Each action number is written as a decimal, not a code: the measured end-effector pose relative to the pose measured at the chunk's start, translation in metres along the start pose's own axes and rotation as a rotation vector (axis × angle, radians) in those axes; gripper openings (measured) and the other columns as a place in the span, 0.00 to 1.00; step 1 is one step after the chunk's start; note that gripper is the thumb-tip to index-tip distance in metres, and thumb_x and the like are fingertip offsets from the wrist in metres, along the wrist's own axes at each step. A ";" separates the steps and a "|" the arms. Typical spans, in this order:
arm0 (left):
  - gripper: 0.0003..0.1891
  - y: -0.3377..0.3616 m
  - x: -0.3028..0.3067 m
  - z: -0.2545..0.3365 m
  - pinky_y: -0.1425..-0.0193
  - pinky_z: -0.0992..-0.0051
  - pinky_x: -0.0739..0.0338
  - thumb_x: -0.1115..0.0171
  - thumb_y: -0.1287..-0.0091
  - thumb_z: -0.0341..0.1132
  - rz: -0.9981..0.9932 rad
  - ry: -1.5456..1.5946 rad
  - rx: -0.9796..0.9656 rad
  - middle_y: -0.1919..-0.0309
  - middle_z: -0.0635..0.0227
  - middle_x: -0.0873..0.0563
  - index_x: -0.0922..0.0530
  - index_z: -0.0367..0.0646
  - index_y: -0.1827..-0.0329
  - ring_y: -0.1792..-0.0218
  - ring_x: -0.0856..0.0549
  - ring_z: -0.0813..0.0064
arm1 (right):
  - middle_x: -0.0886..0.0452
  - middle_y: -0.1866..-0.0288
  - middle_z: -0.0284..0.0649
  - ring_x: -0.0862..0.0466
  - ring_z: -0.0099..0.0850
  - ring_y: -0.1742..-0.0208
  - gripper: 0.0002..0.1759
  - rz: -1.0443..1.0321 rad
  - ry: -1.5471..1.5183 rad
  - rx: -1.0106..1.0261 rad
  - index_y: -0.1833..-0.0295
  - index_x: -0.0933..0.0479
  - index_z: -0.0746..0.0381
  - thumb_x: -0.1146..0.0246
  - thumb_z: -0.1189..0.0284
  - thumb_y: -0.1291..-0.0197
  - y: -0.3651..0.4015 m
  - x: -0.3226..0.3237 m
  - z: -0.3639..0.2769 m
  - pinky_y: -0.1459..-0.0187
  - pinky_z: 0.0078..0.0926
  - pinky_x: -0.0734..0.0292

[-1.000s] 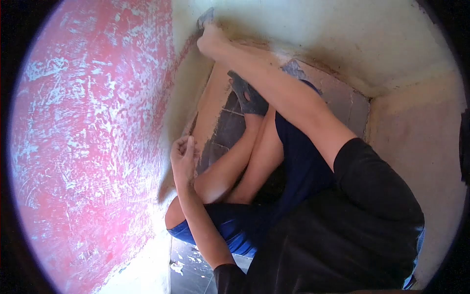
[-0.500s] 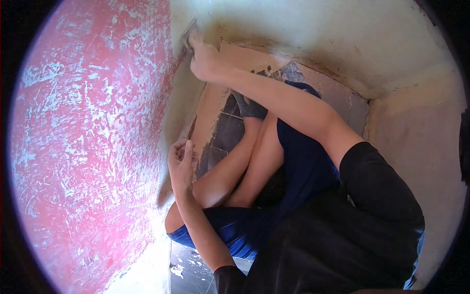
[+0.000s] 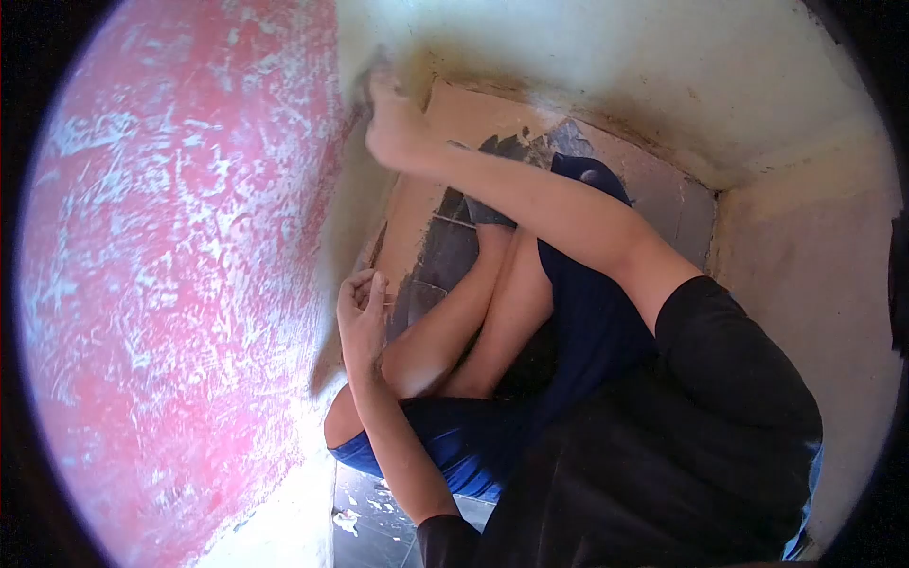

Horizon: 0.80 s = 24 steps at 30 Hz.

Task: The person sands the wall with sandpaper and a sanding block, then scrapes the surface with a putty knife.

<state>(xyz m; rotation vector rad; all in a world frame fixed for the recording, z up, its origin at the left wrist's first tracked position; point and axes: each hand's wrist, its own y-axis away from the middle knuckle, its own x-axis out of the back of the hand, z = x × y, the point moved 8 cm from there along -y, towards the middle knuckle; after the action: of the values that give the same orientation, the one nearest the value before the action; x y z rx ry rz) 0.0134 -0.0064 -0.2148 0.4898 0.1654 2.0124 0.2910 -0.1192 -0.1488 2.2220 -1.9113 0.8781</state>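
My right hand (image 3: 393,123) is at the upper left, fingers wrapped round a thin, flat, greyish tool (image 3: 371,78) blurred by motion, at the edge between the pink, white-streaked wall (image 3: 189,218) and the pale plaster. The tool's exact shape cannot be made out. Lower down, my left hand (image 3: 360,308) hovers over my bent knee beside the wall, its fingers curled loosely with the thumb up, and nothing shows in it.
My crossed legs (image 3: 454,327) fill the middle, over dark floor tiles (image 3: 445,254) with a dusty tan strip (image 3: 407,222) along the wall. A pale wall (image 3: 663,66) rises ahead, another wall (image 3: 805,275) at the right. White flecks mark the tiles at the bottom.
My right hand with the tool has shifted slightly down and blurred. My left hand has moved a little to the right, its fingers curled slightly more. The view has shifted slightly.
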 end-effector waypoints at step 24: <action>0.33 -0.019 -0.025 0.007 0.27 0.63 0.24 0.31 0.25 0.38 -0.228 0.420 -0.048 0.34 0.53 0.20 0.34 0.30 0.24 0.32 0.19 0.62 | 0.21 0.75 0.37 0.20 0.30 0.75 0.12 -0.727 -0.362 -0.478 0.62 0.21 0.67 0.34 0.68 0.46 0.116 0.013 0.017 0.75 0.34 0.24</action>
<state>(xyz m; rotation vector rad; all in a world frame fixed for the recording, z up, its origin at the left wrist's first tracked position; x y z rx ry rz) 0.0416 -0.0196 -0.2214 0.0089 0.4105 1.8664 0.1900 -0.1632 -0.1919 2.5382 -1.0516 -0.0820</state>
